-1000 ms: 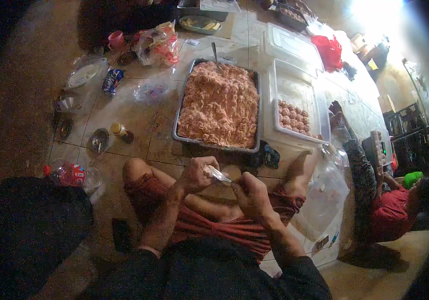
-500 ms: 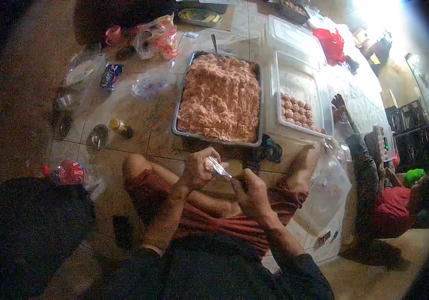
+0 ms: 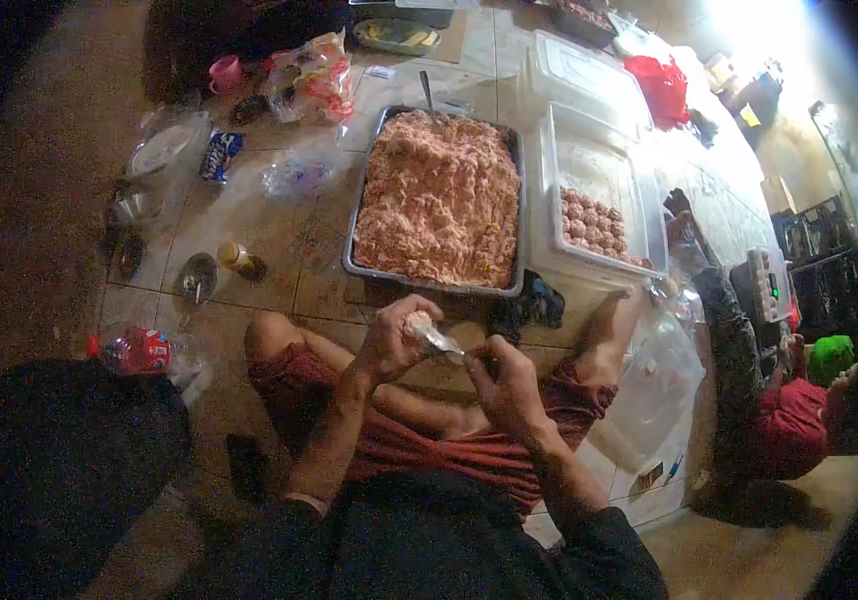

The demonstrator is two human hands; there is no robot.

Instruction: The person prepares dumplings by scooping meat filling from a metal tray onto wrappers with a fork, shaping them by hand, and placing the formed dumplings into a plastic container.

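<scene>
At the left lie one red-capped plastic bottle (image 3: 146, 348), one blue packet (image 3: 221, 157), one pink mug (image 3: 226, 75) and one yellow-capped jar (image 3: 236, 256). The person's left hand (image 3: 394, 338) is curled around one pale lump (image 3: 417, 322). Beyond it sits one tray (image 3: 449, 290) of minced mixture (image 3: 439, 200), one utensil handle (image 3: 427, 90) rising at its far side. One spoon (image 3: 441, 341) meets the lump, its handle pinched in the right hand (image 3: 506, 385). Next, one clear container (image 3: 589, 150) holds several rows of balls (image 3: 591, 224), too small to count surely; farther right sits one person in red (image 3: 789, 430).
</scene>
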